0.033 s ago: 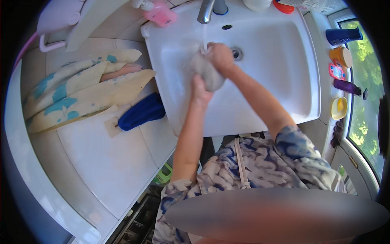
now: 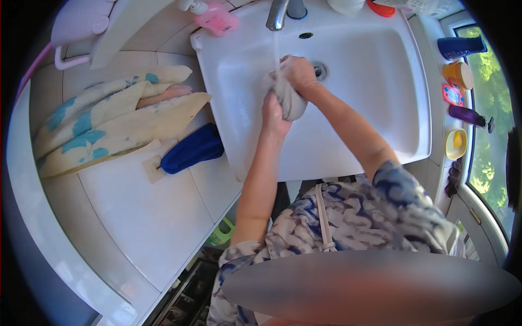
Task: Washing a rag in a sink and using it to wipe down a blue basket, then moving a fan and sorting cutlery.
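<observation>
Over the white sink, both my hands grip a wet, bunched grey cloth. My left hand is closed on its near left side. My right hand is wrapped round its upper right end, close to the drain. From the metal faucet a thin stream of water falls onto the cloth, between the hands. Some of the fingers are hidden behind the cloth and each other.
Left of the sink, a cream and teal towel and a dark blue cloth lie on the tiled counter. A pink soap bottle stands at the back left. Along the right windowsill are a blue cup, an orange jar and a yellow soap dish.
The cloth has shifted slightly and is folded differently under the water. My left hand has moved a little up and right, nearer the right hand. Both hands keep their hold.
</observation>
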